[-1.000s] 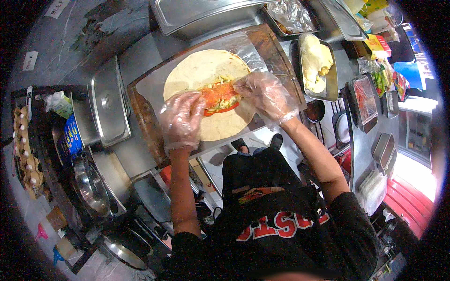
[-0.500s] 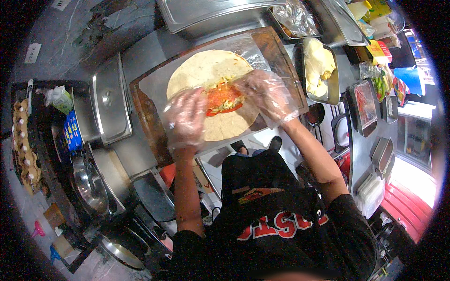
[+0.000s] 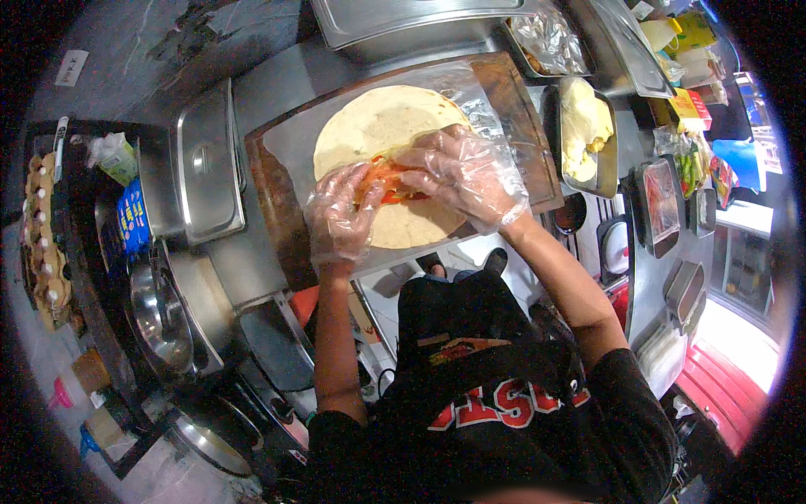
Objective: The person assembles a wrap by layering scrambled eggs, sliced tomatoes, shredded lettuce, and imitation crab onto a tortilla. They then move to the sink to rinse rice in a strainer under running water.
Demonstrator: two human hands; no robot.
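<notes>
The left hand (image 3: 340,214) and the right hand (image 3: 462,181) both wear thin, see-through gloves (image 3: 508,197). The two hands are close together, and their fingers bend in toward each other. Between the fingers is a heap of filling (image 3: 388,178). It looks orange and red, but the hands hide a lot of it.

The left fingers are curled and a little bit open, and they touch the left end of the filling. The right fingers are bent too, with small gaps between them, and their tips reach over the right side of the filling. I cannot tell if either hand is pinching any of it.

Under the fingers is a big, round, flat bread (image 3: 369,122). It lies flat, and it sticks out both past the fingers and on the near side of them. The bread is on a thin plastic sheet (image 3: 290,139), and below that is a brown board (image 3: 277,223). The board sits on a shiny metal surface (image 3: 264,92).

To the right of the right fingers is a metal tray (image 3: 609,181) with a lump of pale yellow food (image 3: 579,126) in it. To the left of the left fingers is a metal pan with a lid (image 3: 208,160). Farther past the fingers, up and to the right, is some crinkly foil (image 3: 550,42).
</notes>
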